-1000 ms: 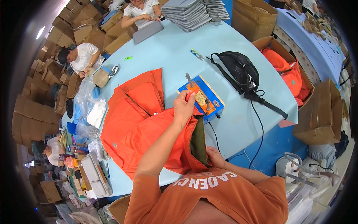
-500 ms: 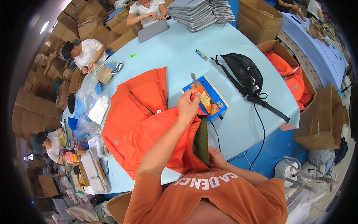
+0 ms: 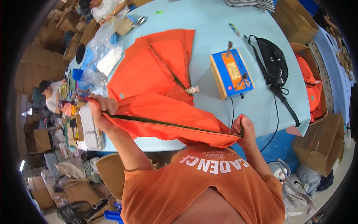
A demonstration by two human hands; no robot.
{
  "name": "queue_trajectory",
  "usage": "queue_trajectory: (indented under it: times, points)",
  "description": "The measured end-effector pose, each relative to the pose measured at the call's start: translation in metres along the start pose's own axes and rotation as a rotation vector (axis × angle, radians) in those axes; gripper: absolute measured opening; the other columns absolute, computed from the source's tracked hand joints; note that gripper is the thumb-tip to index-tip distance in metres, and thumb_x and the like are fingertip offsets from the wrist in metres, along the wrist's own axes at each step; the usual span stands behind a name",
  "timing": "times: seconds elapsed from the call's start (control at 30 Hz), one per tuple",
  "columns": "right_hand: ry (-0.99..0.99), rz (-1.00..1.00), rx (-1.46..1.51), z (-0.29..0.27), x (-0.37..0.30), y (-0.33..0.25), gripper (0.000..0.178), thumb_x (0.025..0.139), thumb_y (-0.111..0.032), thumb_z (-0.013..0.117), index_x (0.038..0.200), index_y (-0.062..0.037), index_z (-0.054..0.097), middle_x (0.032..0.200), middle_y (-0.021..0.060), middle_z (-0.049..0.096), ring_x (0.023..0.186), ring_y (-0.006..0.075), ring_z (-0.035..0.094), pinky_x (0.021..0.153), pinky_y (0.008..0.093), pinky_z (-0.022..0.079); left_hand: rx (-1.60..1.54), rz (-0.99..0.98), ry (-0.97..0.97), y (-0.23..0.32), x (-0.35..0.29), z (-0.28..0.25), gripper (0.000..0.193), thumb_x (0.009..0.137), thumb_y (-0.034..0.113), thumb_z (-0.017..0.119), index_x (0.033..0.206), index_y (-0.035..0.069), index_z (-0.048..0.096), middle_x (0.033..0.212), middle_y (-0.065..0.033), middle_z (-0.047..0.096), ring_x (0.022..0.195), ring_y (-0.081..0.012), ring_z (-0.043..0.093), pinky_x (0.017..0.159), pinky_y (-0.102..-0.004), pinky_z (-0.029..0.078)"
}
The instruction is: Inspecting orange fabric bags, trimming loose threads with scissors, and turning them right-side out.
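An orange fabric bag (image 3: 175, 115) with a dark olive inner side is stretched sideways in front of my chest, over the table's near edge. My left hand (image 3: 102, 112) is closed round the left end of its long, narrow mouth. At the other end of the mouth, my right hand (image 3: 245, 130) pinches the cloth, thumb up. Beyond it lies more orange fabric (image 3: 156, 59), spread flat with a dark seam and a whitish buckle (image 3: 192, 90). Whether the two orange parts are joined is hidden. A blue box with an orange panel (image 3: 232, 72) stands beyond my right hand.
A black pouch with a strap (image 3: 272, 61) lies right of the box. Cables run off the light-blue table (image 3: 179, 16). Plastic bags (image 3: 100, 44) and a grey case (image 3: 91, 127) are at left. Cartons (image 3: 317, 145) stand at right; a co-worker (image 3: 106, 9) sits at far left.
My left hand has come away from beside the blue box and moved left, taking hold of the bag's edge. My right hand has risen, and the mouth is now drawn out wide. My view has shifted.
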State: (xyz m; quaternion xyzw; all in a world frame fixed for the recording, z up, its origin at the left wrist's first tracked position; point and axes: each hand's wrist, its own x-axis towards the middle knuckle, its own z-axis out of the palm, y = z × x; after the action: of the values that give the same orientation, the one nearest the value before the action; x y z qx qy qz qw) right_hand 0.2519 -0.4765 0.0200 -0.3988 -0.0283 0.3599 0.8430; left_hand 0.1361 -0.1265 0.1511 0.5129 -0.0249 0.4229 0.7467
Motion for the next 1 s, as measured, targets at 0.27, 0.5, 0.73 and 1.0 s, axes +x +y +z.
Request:
queue_trajectory:
  times: [0.27,0.5,0.73,1.0]
  points:
    - [-0.374,-0.03,-0.302,0.111,0.036,-0.031,0.022,0.087,-0.024,0.045,0.079,-0.003,0.045,0.065,0.0048,0.052,0.056,0.007,0.045,0.049,0.0195,0.035,0.42,0.139,0.073,0.043,0.009,0.017,0.015,0.083,0.009,0.048,0.097,0.003,0.052,0.062,-0.0042,0.051,0.051,-0.0116,0.046,0.046,-0.022,0.038]
    - [-0.384,-0.609,-0.369,0.178,0.059,0.001,0.071,0.063,-0.038,0.073,0.111,0.0038,0.042,0.106,0.0102,0.049,0.084,0.0144,0.053,0.077,0.025,0.042,0.32,-0.075,-0.398,-0.022,-0.027,0.074,0.01,0.075,0.004,0.058,0.084,0.001,0.06,0.12,-0.012,0.042,0.103,-0.0164,0.047,0.081,-0.0265,0.04]
    - [-0.256,-0.496,-0.78,0.172,0.076,0.034,0.039,0.069,-0.009,0.069,0.102,0.0022,0.05,0.096,0.0061,0.055,0.083,0.0115,0.052,0.076,0.0229,0.041,0.279,-0.091,-0.186,-0.055,-0.044,0.047,0.011,0.073,0.008,0.06,0.083,0.004,0.062,0.122,-0.0131,0.042,0.111,-0.0224,0.042,0.086,-0.0325,0.037]
    - [-0.142,-0.566,-0.64,0.208,0.06,0.019,0.008,0.075,-0.004,0.062,0.078,-0.0006,0.055,0.081,0.0045,0.056,0.075,0.0106,0.05,0.073,0.0249,0.039,0.945,-0.502,0.537,-0.075,-0.186,-0.116,0.02,0.084,0.017,0.05,0.08,-0.001,0.058,0.073,-0.0035,0.056,0.061,-0.0092,0.051,0.057,-0.0219,0.042]
